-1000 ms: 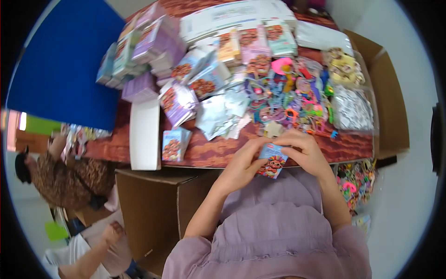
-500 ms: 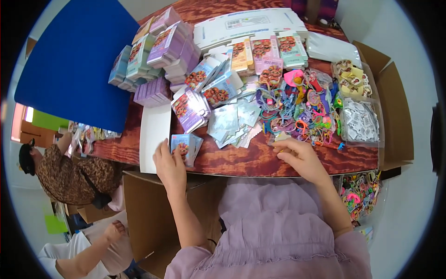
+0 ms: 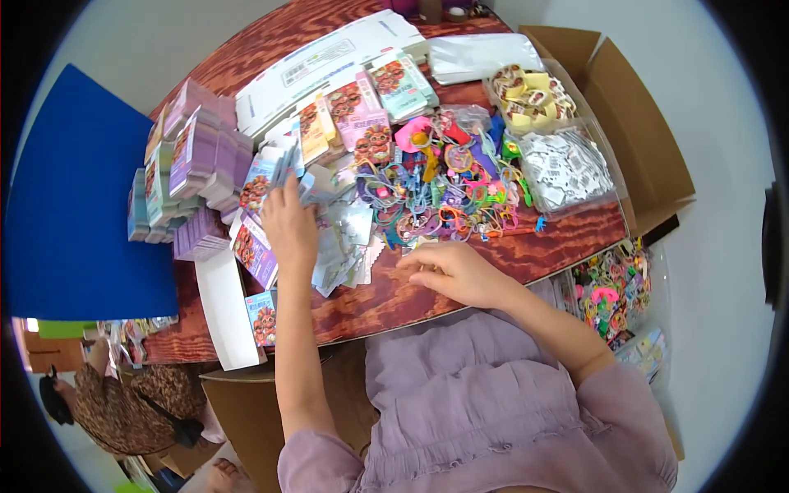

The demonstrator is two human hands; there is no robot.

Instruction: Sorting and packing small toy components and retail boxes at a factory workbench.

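My left hand (image 3: pixel 289 226) reaches over the stacked flat blue cartons (image 3: pixel 258 182), its fingers stretched out and touching them, thumb apart. Under and beside that wrist lie a purple carton (image 3: pixel 253 251) and a pile of shiny silvery cards (image 3: pixel 355 223). My right hand (image 3: pixel 456 275) hovers above the table's front part with curled fingers, thumb and forefinger close together. A small pale piece shows behind its fingertips; whether they grip it is unclear. Beyond lies a heap of colourful cords and small trinkets (image 3: pixel 448 185). One blue carton (image 3: pixel 261 318) rests near the front edge, left of my forearm.
Stacks of small cartons (image 3: pixel 215 152) stand at the left, by an open white box (image 3: pixel 222 308). Clear trays hold yellow pieces (image 3: pixel 534 97) and white tags (image 3: pixel 567 168). A brown cardboard box (image 3: pixel 649 140) is at right. Another person (image 3: pixel 136 407) is at lower left.
My left hand has gone from the lone blue carton near the front edge forward to the stacked blue cartons. My right hand stays near the front, and the whole view has turned.
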